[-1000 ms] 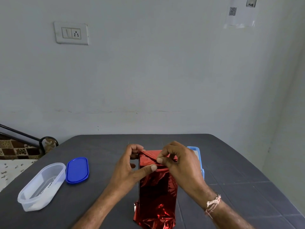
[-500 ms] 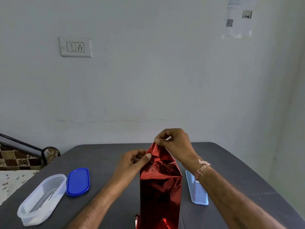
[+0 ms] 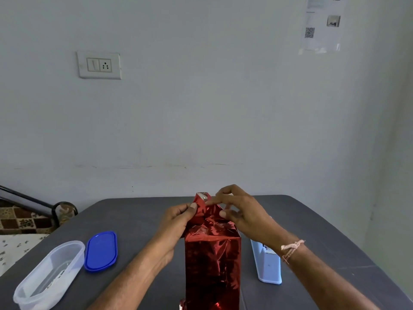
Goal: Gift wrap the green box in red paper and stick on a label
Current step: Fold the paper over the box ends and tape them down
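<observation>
Red foil paper (image 3: 212,262) hides the upright box at the near middle of the grey table (image 3: 138,218). Our left hand (image 3: 177,220) pinches the gathered top flap between thumb and fingers; our right hand (image 3: 242,212), fingers half curled, seems to pinch the fold beside it.

The box (image 3: 212,265) stands upright on the tabletop (image 3: 138,220). The wrapping paper (image 3: 202,212) bunches on top of it, between the left grip (image 3: 178,218) and the right grip (image 3: 241,213). Left of the grips and nearer the person lies a lid (image 3: 101,250), with an open container (image 3: 49,274) just beside it, further left. Under the right grip's wrist a case (image 3: 268,265) stands, near the box.
</observation>
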A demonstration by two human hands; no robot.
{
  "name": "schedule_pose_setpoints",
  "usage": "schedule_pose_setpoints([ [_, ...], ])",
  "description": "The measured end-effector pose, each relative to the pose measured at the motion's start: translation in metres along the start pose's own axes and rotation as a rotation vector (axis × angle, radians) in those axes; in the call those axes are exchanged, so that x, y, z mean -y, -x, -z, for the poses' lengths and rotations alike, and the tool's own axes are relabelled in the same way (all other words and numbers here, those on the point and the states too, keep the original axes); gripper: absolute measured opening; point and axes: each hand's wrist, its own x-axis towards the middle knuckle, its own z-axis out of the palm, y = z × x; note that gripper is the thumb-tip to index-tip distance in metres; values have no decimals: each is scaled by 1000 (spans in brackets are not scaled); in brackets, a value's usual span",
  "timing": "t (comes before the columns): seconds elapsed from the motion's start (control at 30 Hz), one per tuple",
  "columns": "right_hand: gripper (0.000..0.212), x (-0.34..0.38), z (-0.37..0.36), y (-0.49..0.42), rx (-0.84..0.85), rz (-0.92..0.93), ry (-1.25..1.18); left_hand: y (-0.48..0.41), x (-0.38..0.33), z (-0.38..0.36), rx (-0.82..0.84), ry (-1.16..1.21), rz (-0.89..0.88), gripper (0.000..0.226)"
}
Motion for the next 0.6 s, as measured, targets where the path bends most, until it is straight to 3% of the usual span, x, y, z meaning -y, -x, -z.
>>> schedule_pose_setpoints([
  [0.1, 38, 5, 3, -8, 75, 23, 219, -2, -2, 1, -7, 9, 46, 32],
  [0.3, 9, 11, 7, -17, 9, 36, 210, -4, -5, 2, -41, 58, 33, 21],
  [0.37, 10, 7, 6, -17, -47, 29, 167, -3, -7, 2, -99, 27, -42, 15],
  [0.47, 13, 5, 6, -15, -105, 36, 94, 1, -13, 4, -64, -41, -145, 34],
  [0.53, 22, 6, 6, -14, -68, 65, 84, 0, -13, 7, 16, -132, -185, 50],
  [0.6, 34, 8, 6, -15, 9, 85, 114, -3, -11, 9, 21, -168, -215, 46],
])
